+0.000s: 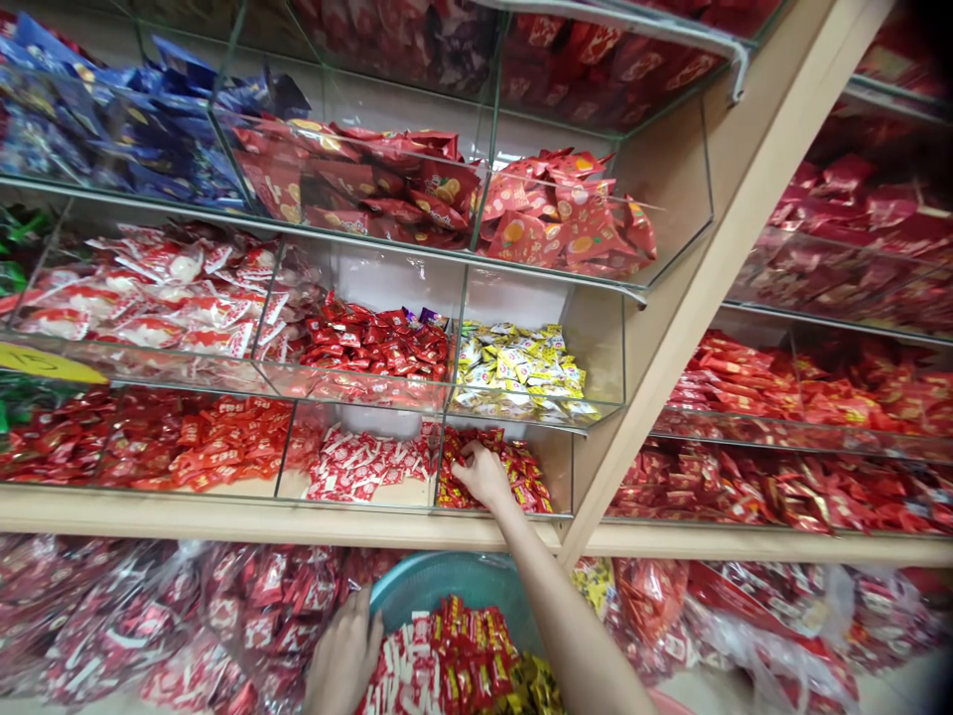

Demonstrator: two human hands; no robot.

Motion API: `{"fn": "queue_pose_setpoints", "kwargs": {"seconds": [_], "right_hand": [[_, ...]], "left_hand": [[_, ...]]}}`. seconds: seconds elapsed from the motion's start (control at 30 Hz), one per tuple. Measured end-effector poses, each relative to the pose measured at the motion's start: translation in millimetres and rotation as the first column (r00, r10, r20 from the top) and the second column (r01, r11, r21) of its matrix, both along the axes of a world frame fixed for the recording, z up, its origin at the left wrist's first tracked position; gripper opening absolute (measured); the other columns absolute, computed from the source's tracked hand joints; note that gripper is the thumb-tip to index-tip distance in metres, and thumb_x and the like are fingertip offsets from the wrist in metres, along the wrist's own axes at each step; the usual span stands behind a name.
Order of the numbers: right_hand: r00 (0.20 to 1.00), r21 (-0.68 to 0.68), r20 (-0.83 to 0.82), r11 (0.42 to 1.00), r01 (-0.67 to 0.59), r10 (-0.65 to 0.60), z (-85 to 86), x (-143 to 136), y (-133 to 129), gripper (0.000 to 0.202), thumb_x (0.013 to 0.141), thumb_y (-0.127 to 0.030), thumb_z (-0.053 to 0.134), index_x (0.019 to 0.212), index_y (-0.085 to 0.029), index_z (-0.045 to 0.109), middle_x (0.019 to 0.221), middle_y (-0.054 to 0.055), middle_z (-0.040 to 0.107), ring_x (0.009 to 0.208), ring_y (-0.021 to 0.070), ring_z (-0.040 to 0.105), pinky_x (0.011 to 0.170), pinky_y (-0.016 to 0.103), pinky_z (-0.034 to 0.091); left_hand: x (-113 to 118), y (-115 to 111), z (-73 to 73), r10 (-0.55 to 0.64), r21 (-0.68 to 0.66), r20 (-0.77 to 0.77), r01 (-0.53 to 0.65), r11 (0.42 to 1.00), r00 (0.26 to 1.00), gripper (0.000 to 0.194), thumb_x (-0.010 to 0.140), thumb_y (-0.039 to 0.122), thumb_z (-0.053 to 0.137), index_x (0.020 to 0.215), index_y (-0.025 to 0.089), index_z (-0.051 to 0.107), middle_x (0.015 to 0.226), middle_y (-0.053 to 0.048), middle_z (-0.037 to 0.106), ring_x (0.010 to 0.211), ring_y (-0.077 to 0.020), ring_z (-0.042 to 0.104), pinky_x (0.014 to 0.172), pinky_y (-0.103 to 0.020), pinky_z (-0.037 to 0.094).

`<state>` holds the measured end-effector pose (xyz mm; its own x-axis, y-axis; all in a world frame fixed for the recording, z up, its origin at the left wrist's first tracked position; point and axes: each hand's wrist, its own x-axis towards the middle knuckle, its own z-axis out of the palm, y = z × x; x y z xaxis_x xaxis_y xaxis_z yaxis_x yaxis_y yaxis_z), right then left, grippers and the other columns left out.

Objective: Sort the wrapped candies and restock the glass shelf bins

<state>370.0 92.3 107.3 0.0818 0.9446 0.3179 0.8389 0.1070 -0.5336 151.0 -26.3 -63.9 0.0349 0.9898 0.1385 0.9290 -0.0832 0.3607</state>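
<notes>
The right hand (pixel 483 477) is reaching into the low glass compartment, and its curled fingers are touching the red-and-yellow wrapped sweets (pixel 528 482); whether they are grasping any, I cannot tell. The left hand (pixel 342 655) is lying with lengthened fingers against the left side of the green basin (pixel 417 571); its thumb side is partly hidden, so I cannot tell whether it is clamping the rim. Inside the basin, 3 groups are sitting side by side: red-and-white sweets (pixel 406 670), more red-and-yellow ones, and yellow packets (pixel 536 685)

The likeliest trouble is coming from the glass. The front edge (pixel 513 512) is standing just under the right wrist, so a hurried pull could be scraping skin or knocking sweets loose. The divider (pixel 437 467) is rising beside the fingers, and a sideways swing could be catching it. Small, slick wrappers are lying loosely, so a shallow pinch could be losing some over the front edge. The right forearm is crossing above the basin, and a low elbow could be disturbing the groups and mixing them. If only the left hand is steadying the basin, an uneven push could be tilting it and spilling sweets
</notes>
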Motion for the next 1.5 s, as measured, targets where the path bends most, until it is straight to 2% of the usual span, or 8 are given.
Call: {"fn": "queue_pose_setpoints", "kwargs": {"seconds": [0.2, 0.33, 0.47, 0.67, 0.87, 1.1, 1.33, 1.5], "right_hand": [[0.96, 0.137, -0.219, 0.98, -0.144, 0.172, -2.2, 2, 6, 0.026, 0.073, -0.032, 0.055, 0.093, -0.017, 0.06, 0.078, 0.003, 0.065, 0.069, 0.0151, 0.057, 0.064, 0.024, 0.042], [0.913, 0.207, -0.288, 0.949, -0.237, 0.29, -5.7, 1, 9, 0.03, 0.072, -0.033, 0.055, 0.096, -0.015, 0.06, 0.08, 0.003, 0.063, 0.06, 0.0116, 0.051, 0.059, 0.023, 0.041], [0.876, 0.15, -0.344, 0.941, -0.305, 0.338, -12.3, 1, 13, 0.037, 0.067, -0.031, 0.06, 0.1, -0.013, 0.059, 0.079, 0.001, 0.059, 0.052, 0.0077, 0.044, 0.053, 0.021, 0.038], [0.828, 0.006, -0.439, 0.923, -0.386, 0.349, -19.1, 3, 16, 0.045, 0.063, -0.03, 0.064, 0.103, -0.01, 0.057, 0.049, -0.01, 0.039, 0.044, 0.006, 0.035, 0.044, 0.018, 0.028], [0.816, -0.02, -0.431, 0.901, -0.434, 0.384, -15.3, 2, 13, 0.041, 0.063, -0.024, 0.062, 0.101, -0.012, 0.055, 0.048, -0.011, 0.04, 0.042, 0.0054, 0.036, 0.041, 0.017, 0.027], [0.858, -0.049, -0.366, 0.914, -0.404, 0.36, -7.9, -2, 8, 0.041, 0.062, -0.019, 0.06, 0.102, -0.012, 0.054, 0.044, -0.012, 0.038, 0.041, 0.0064, 0.037, 0.041, 0.017, 0.027], [0.861, 0.039, -0.389, 0.94, -0.339, 0.327, -7.9, 0, 9, 0.044, 0.064, -0.027, 0.059, 0.104, -0.01, 0.054, 0.045, -0.011, 0.037, 0.042, 0.0075, 0.036, 0.041, 0.019, 0.025], [0.841, 0.16, -0.463, 0.96, -0.231, 0.28, 1.5, 3, 4, 0.043, 0.065, -0.034, 0.06, 0.101, -0.011, 0.054, 0.047, -0.009, 0.038, 0.043, 0.0075, 0.034, 0.04, 0.02, 0.024]], "left_hand": [[0, 0, 1.2, -0.006, 0.005, 0.002, 0.006, 1.0, 1.0, 0.043, 0.089, 0.029, 0.022, 0.121, 0.011, 0.044, 0.116, -0.013, 0.059, 0.103, -0.0206, 0.058, 0.079, -0.031, 0.048], [0, 1, -0.6, 0.0, 0.001, 0.003, 0.0, 1.0, 1.0, 0.044, 0.088, 0.031, 0.023, 0.121, 0.011, 0.044, 0.119, -0.013, 0.058, 0.104, -0.0214, 0.058, 0.081, -0.032, 0.047], [0, 1, -0.5, 0.001, -0.002, 0.006, -0.001, 1.0, 1.0, 0.044, 0.088, 0.03, 0.023, 0.123, 0.011, 0.044, 0.12, -0.013, 0.057, 0.106, -0.0213, 0.056, 0.082, -0.033, 0.047], [1, 0, 3.2, 0.003, -0.007, 0.002, -0.003, 1.0, 1.0, 0.044, 0.088, 0.03, 0.024, 0.122, 0.011, 0.045, 0.12, -0.013, 0.057, 0.107, -0.0214, 0.056, 0.082, -0.033, 0.047], [0, 0, 2.0, -0.001, -0.011, -0.019, 0.0, 1.0, 1.0, 0.045, 0.088, 0.03, 0.024, 0.124, 0.009, 0.043, 0.12, -0.015, 0.057, 0.107, -0.0215, 0.056, 0.084, -0.033, 0.046], [1, -2, 6.0, 0.01, -0.001, -0.05, -0.011, 1.0, 0.999, 0.043, 0.089, 0.029, 0.024, 0.123, 0.011, 0.043, 0.114, -0.013, 0.059, 0.096, -0.019, 0.061, 0.076, -0.028, 0.047], [1, -2, 4.8, -0.003, 0.018, -0.026, 0.004, 1.0, 1.0, 0.042, 0.089, 0.03, 0.024, 0.122, 0.012, 0.044, 0.113, -0.012, 0.06, 0.098, -0.0191, 0.06, 0.075, -0.028, 0.047], [3, -4, 10.1, -0.018, 0.011, -0.054, 0.019, 1.0, 0.998, 0.043, 0.089, 0.029, 0.023, 0.123, 0.008, 0.042, 0.112, -0.014, 0.06, 0.097, -0.0203, 0.06, 0.077, -0.03, 0.046]]}}
